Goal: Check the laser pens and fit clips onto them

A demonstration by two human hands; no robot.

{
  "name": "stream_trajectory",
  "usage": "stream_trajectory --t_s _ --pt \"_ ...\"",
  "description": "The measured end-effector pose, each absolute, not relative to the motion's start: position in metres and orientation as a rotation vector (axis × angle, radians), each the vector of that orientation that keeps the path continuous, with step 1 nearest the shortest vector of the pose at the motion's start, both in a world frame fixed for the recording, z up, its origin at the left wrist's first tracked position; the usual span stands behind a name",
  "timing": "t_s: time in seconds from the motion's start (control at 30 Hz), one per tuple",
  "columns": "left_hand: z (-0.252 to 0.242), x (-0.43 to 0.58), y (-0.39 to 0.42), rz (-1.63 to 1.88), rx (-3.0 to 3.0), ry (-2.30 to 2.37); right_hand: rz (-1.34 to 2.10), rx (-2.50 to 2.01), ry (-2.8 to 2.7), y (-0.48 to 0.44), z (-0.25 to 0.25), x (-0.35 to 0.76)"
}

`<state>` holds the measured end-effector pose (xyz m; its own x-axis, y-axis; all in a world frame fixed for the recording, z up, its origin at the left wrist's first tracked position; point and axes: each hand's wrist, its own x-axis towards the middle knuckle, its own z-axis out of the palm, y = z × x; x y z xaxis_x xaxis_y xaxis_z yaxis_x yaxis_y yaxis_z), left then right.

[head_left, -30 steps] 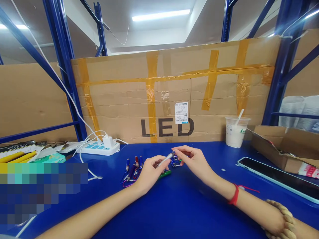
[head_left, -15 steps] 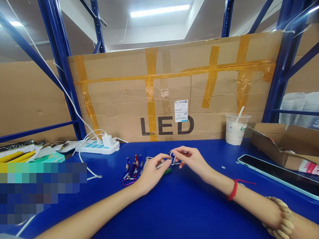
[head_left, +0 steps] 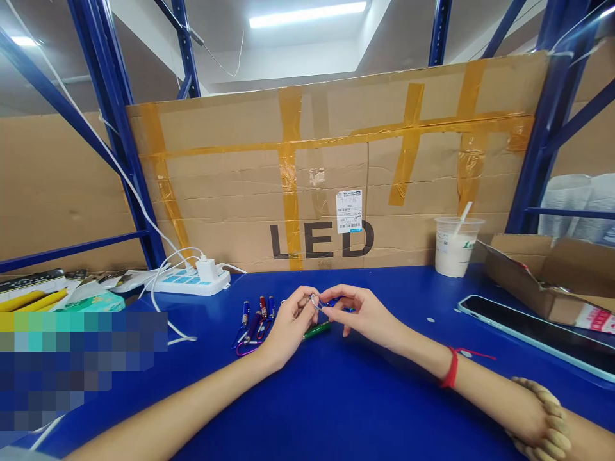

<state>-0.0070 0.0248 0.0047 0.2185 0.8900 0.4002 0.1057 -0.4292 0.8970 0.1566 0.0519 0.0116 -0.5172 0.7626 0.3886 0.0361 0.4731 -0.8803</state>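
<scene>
Near the middle of the blue table, my left hand [head_left: 290, 324] and my right hand [head_left: 361, 314] meet at the fingertips. Both pinch a small silvery metal ring [head_left: 314, 301] between them. Just beneath the hands lies a green cylinder [head_left: 317, 330], partly hidden by my left fingers. Several blue, red and purple carabiner pieces [head_left: 254, 324] lie left of my left hand. Some blue items behind my right fingers are mostly covered.
A white power strip [head_left: 192, 282] with cables stands at the back left. On the right are a drink cup [head_left: 454, 250], an open cardboard box [head_left: 523, 282] and a phone [head_left: 538, 336]. Upright cardboard [head_left: 230, 205] lines the back of the table [head_left: 336, 410].
Both hands have shifted slightly left with the metal ring, their fingertips now closer together. More of the green cylinder shows below them. The view has tilted slightly.
</scene>
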Motion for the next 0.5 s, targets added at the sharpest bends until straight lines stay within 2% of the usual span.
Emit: stream_trajectory --t_s 0.5 --pt "0.0052 -0.0041 0.0214 1.255 1.685 0.89 1.158 -0.756 -1.948 0.0553 0.0082 0.1579"
